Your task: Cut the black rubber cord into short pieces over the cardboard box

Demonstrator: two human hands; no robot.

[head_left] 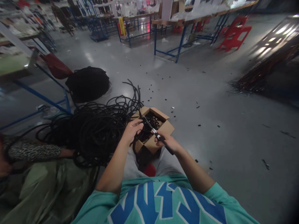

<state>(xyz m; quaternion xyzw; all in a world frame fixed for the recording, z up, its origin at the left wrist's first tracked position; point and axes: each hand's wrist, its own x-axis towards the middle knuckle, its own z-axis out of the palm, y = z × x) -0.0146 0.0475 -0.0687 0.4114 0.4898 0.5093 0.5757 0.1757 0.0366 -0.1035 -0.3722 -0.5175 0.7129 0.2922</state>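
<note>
Scissors (pixel 152 128) with dark handles are gripped in my right hand (pixel 167 141), their blades partly spread and pointing up and left over an open cardboard box (pixel 168 127). My left hand (pixel 132 131) is closed at the box's left side, pinching black tubing (pixel 140 114) close to the blade tips. The fingers partly hide the tubing there. Many short black pieces (pixel 153 119) lie inside the box, which stands between my knees with its flaps folded out. A large tangled heap of black tubing (pixel 98 124) lies on the floor left of my left hand.
A black bundle (pixel 88 84) sits beyond the heap. At the left are another person's patterned sleeve (pixel 35 149) and a table with blue legs (pixel 44 96). Small black scraps dot the grey floor (pixel 187 90). Worktables (pixel 179 22) and red stools (pixel 235 34) stand farther off.
</note>
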